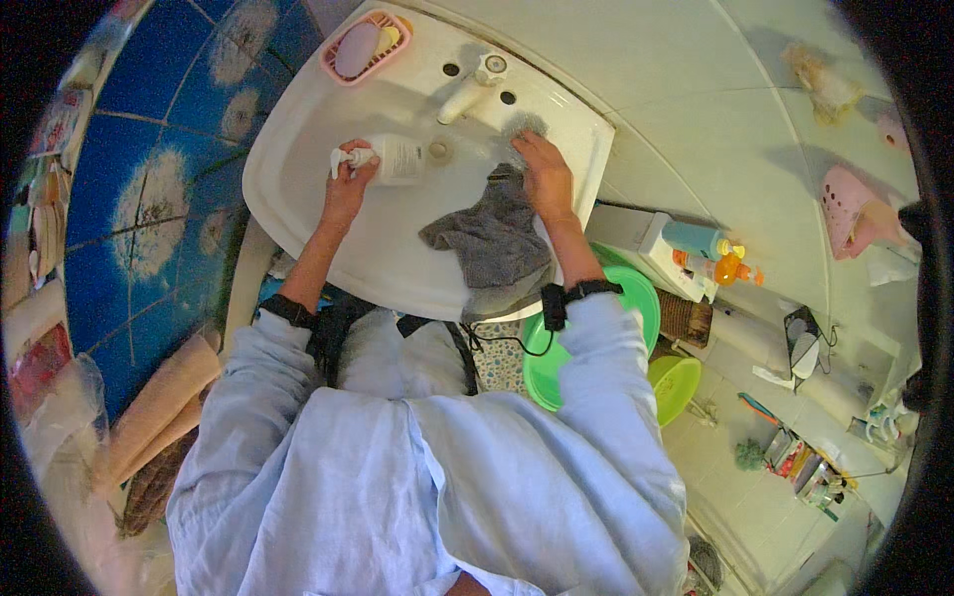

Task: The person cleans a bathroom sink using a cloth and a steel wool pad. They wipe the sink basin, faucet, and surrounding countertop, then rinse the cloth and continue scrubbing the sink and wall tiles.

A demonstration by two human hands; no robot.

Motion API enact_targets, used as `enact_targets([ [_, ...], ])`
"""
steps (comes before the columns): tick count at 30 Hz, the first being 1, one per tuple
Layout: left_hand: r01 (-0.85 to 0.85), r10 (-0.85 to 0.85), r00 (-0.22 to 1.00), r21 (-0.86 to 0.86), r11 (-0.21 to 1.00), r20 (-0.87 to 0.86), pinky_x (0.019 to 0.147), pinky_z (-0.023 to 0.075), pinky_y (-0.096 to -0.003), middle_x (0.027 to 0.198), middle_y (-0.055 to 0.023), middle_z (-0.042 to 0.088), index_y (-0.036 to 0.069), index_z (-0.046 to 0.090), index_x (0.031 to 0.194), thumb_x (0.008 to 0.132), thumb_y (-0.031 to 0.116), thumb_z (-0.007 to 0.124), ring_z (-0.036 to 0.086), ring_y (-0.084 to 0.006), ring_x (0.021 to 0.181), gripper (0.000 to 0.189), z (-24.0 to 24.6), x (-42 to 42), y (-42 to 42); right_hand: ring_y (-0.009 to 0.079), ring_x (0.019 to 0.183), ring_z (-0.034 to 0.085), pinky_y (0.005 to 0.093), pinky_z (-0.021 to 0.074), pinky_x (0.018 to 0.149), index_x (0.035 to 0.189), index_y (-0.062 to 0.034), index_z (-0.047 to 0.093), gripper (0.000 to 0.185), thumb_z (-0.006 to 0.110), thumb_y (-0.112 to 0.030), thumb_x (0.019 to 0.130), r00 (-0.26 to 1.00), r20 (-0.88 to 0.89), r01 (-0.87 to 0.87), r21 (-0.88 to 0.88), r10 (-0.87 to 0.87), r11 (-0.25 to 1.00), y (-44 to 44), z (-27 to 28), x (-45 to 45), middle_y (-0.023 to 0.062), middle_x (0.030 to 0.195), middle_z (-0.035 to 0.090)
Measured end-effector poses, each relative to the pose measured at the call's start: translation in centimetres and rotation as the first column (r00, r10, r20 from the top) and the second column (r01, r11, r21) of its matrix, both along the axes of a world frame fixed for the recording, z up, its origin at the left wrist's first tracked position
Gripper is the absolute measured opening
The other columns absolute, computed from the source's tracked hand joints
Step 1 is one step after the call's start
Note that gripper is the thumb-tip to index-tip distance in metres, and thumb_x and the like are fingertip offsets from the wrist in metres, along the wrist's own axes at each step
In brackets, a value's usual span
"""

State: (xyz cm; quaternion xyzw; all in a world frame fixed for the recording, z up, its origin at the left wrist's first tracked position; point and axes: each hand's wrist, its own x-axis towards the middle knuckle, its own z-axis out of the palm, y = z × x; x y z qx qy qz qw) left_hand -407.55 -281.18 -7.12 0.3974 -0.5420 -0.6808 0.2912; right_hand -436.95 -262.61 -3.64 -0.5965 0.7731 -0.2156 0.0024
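A white washbasin lies before me. My left hand grips the neck of a white pump bottle, whose body points right across the bowl, near the drain. At the basin's right side, my right hand has its fingers at a grey scouring pad; whether they grip it I cannot tell. Just left of and below that hand, a grey cloth hangs over the basin's front right rim. The tap stands at the back, between two dark holes.
A pink soap dish holds bars at the back left corner. Right of the basin are a blue bottle and an orange pump bottle. Green basins stand below. A black cable hangs from my right wrist. Blue tiles cover the left wall.
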Motion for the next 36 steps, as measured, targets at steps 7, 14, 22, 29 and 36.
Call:
enact_targets([
  [7, 0.349, -0.281, 0.935, -0.416, 0.84, 0.217, 0.099, 0.0424, -0.0399, 0.133, -0.0069, 0.05, 0.013, 0.052, 0.118, 0.086, 0.007, 0.065, 0.047, -0.03, 0.124, 0.035, 2.4, -1.9, 3.7, 0.014, 0.084, 0.063, 0.0269, 0.051, 0.074, 0.111, -0.0061, 0.063, 0.036, 0.057, 0.007, 0.078, 0.444, 0.79, 0.662, 0.028, -0.422, 0.749, 5.0, 7.8, -1.5, 0.0067, 0.092, 0.067],
  [14, 0.527, -0.379, 0.848, -0.51, 0.68, 0.371, 0.109, 0.0338, -0.0433, 0.15, -0.0147, 0.029, 0.015, 0.031, 0.145, 0.09, 0.009, 0.059, 0.035, -0.0359, 0.134, 0.061, 3.1, -3.5, 4.4, 0.0417, 0.136, 0.026, 0.0517, 0.02, 0.112, 0.139, 0.0016, 0.037, 0.064, 0.063, -0.028, 0.089, 0.89, -0.281, 0.336, -0.128, -0.359, 0.933, 0.6, 4.6, -6.5, 0.0269, 0.15, 0.022],
  [22, 0.386, -0.153, 0.875, -0.469, 0.794, 0.459, 0.098, 0.0431, -0.0414, 0.129, -0.0153, 0.052, 0.008, 0.049, 0.13, 0.089, 0.007, 0.059, 0.054, -0.0311, 0.114, 0.043, 3.8, -1.4, -0.4, 0.0334, 0.105, 0.058, 0.0428, 0.0442, 0.093, 0.098, 0.0004, 0.06, 0.024, 0.051, 0.007, 0.076, 0.999, -0.004, 0.051, -0.122, -0.052, 0.991, -8.2, 1.7, -3.0, 0.0151, 0.111, 0.062],
  [29, 0.029, 0.174, 0.929, -0.535, 0.844, 0.326, 0.078, 0.0524, -0.0375, 0.112, -0.0095, 0.059, 0.007, 0.055, 0.12, 0.087, 0.006, 0.06, 0.063, -0.0215, 0.086, 0.033, 5.0, -1.3, -9.1, 0.0323, 0.097, 0.062, 0.0388, 0.0501, 0.085, 0.095, -0.0047, 0.064, 0.021, 0.06, 0.002, 0.076, 0.974, 0.156, -0.121, -0.263, 0.166, 0.957, -17.3, 11.6, -4.2, 0.0133, 0.104, 0.064],
  [36, -0.053, 0.247, 0.894, -0.46, 0.886, 0.373, 0.091, 0.0482, -0.0404, 0.132, -0.0183, 0.043, 0.007, 0.035, 0.14, 0.086, 0.017, 0.064, 0.057, -0.0295, 0.106, 0.062, 4.3, -3.4, -10.7, 0.0353, 0.1, 0.063, 0.0419, 0.0524, 0.084, 0.099, -0.0053, 0.069, 0.023, 0.061, -0.015, 0.08, 0.941, -0.333, 0.141, 0.531, 0.053, 0.835, -25.6, 4.7, 0.5, 0.0173, 0.104, 0.066],
])
